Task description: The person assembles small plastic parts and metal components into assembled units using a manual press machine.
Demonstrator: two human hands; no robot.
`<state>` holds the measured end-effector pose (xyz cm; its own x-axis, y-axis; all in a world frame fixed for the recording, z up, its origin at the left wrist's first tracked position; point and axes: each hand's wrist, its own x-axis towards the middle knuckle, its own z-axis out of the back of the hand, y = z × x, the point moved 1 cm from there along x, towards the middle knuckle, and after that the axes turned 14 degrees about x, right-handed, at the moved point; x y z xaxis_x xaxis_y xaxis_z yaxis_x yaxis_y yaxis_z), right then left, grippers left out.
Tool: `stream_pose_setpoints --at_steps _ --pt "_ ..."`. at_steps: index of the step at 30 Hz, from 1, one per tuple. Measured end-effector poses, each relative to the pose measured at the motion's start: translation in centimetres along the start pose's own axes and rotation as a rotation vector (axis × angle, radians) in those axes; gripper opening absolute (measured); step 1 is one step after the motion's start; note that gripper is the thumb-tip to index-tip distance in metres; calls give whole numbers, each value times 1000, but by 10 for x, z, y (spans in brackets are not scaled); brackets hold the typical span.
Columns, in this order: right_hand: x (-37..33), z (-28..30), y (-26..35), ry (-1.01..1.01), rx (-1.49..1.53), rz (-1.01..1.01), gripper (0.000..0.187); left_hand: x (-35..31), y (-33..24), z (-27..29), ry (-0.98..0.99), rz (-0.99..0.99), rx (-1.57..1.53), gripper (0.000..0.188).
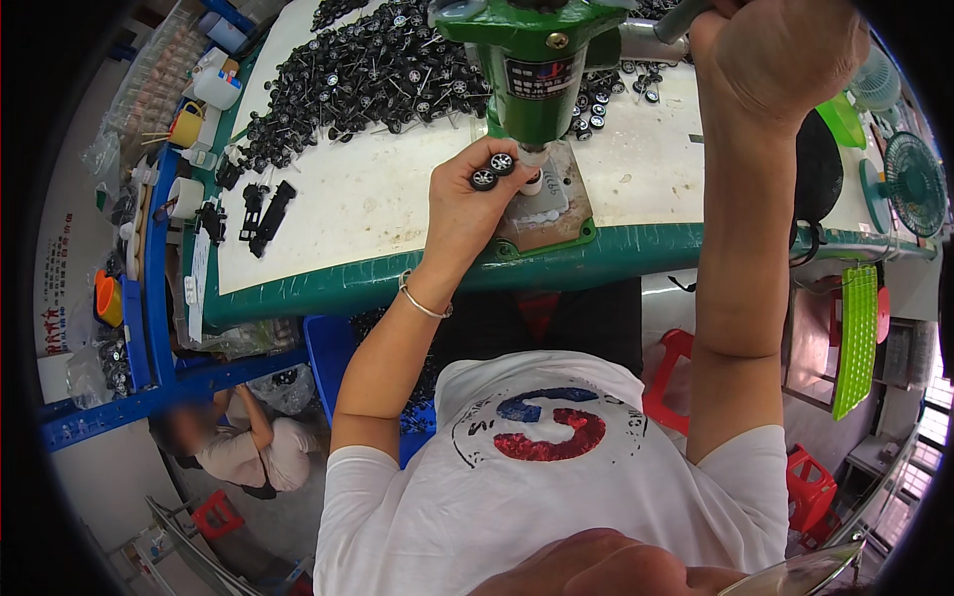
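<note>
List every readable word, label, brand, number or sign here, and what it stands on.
Wording is located here, not copied out.
Green press: dark label, print too small to read.
White shirt: lettering around a blue and red emblem.
Left wall: small dark characters near red figures.
Metal plate: dark marks, too unclear to read.

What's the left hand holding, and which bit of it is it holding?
Two small black wheels, faces showing; the exact spot where its fingers hold them is hidden.
</note>
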<state>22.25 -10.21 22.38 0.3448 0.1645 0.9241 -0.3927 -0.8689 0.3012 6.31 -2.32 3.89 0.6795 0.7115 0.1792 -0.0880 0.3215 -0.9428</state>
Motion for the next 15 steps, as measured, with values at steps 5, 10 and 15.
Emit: stream_pose_setpoints --at_steps 5,10,15 --pt "1 -26 3 -538 1319 -423 39 1 4 1 -20 0 -23 12" --pt "-23 -5 13 -49 42 46 29 2 8 -1 3 -11 -19 12" --pt "-17 1 9 -91 275 -51 28 -1 10 -4 -10 6 -51 13"
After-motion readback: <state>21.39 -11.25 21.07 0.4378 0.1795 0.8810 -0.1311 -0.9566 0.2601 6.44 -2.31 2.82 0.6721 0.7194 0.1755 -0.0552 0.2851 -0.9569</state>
